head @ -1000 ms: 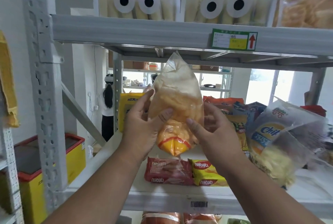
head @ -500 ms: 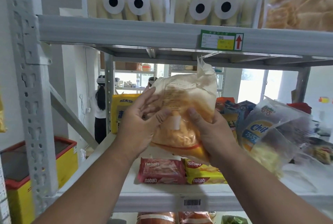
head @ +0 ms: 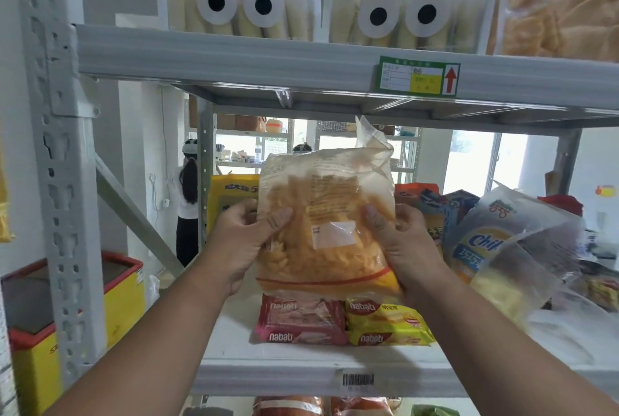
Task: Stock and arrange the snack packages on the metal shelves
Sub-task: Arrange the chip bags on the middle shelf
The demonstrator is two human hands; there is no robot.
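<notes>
Both grips clamp one clear snack bag (head: pixel 326 224) of yellow-orange pieces: left hand (head: pixel 243 241) on its left edge, right hand (head: pixel 403 248) on its right, thumbs across the front. Directly below the grips, red (head: pixel 299 323) and yellow wafer packs (head: pixel 387 325) lie on the metal shelf (head: pixel 284 378).

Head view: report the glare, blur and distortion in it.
Head view: the windows behind the rack blow out to white; the Chips bag at right is smeared and soft; the bag of orange snacks, held by the left hand and right hand, reads sharper; the wide lens tilts the rack post.
</notes>
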